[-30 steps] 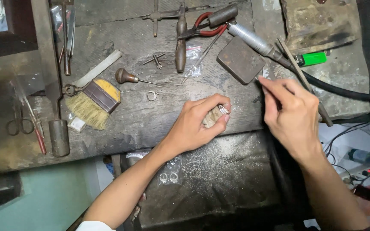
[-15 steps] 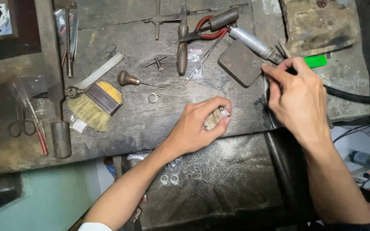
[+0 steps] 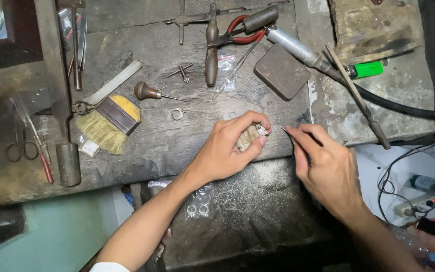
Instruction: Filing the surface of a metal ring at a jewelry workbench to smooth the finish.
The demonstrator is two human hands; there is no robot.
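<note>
Since a second ago our right hand has come back from the far side of the counter, near the green lighter, and now sits just beside our left hand. It is closed in a pinch on a thin pointed tool, whose tip aims at the ring. Our left hand has hardly shifted: it stays curled tight around a small wooden holder, thumb and forefinger closed on the silver ring at its end.

We judge the ring light, hard and slick, small enough to slip away, so the wooden holder is the sensible place to grip it, with the fingertips only steadying the rim. The tool looks stiff and fine; its point could scratch.

Both hands work right at the counter's near edge, just above a lower dark ledge where two loose rings lie below the left wrist. Beyond the knuckles the counter is bare for a stretch. Farther off lie another ring, a brush to the left, and a dark flat block ahead of the right hand.
</note>
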